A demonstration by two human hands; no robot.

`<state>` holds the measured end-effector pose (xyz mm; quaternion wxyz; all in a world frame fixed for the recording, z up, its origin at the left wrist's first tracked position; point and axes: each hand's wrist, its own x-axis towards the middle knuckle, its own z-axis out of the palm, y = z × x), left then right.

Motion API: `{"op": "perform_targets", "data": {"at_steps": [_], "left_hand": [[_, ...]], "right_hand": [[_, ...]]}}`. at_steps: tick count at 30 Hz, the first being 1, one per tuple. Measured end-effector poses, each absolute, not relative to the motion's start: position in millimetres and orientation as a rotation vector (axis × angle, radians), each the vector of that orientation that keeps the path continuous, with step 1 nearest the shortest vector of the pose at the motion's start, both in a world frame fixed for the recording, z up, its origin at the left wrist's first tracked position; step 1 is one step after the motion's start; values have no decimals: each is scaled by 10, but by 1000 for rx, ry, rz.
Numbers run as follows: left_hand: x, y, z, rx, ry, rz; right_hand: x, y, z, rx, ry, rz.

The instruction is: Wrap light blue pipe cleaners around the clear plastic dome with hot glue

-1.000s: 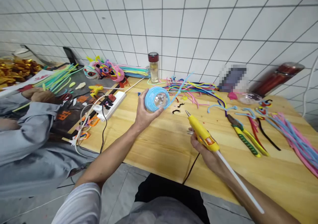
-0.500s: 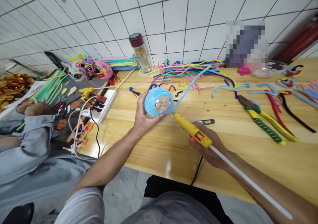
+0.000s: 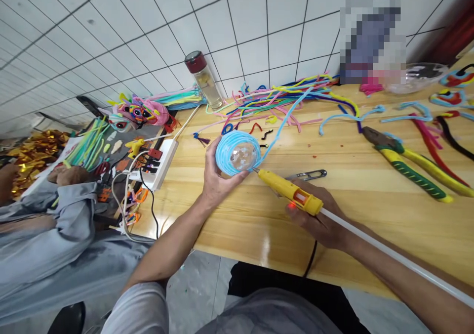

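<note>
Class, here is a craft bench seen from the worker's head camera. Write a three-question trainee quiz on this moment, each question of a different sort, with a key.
1. True or false: the glue gun nozzle meets the clear ball wrapped in blue pipe cleaner.
2. Which hand holds the ball? A) left hand B) right hand
3. Fill in: on the wooden table, the yellow-handled tool lying right of the snips is a pair of ____.

Key: 1 true; 2 A; 3 pliers.
</note>
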<state>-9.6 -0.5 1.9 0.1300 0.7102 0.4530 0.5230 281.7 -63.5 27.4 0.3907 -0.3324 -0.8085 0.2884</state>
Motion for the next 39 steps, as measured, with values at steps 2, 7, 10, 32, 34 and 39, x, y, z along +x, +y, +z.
{"op": "perform_targets", "data": {"at_steps": [2, 7, 10, 32, 34, 39], "left_hand": [[-90, 0, 14, 2062, 1297, 1528], [-104, 12, -8, 2068, 1279, 1521], [-119, 13, -18, 2081, 1293, 1502], [-88, -19, 26, 2066, 1298, 1476], [-92, -16, 20, 2050, 1290, 1479], [-100, -4, 8, 2059, 1298, 1479]], "right_hand": [[2804, -625, 275, -814, -2043, 706], [2753, -653, 239, -829, -1991, 688], [2744, -680, 214, -890, -1984, 721], [2737, -685, 217, -878, -1978, 693], [2723, -691, 194, -894, -1975, 690], [2725, -654, 153, -823, -1994, 646]]}}
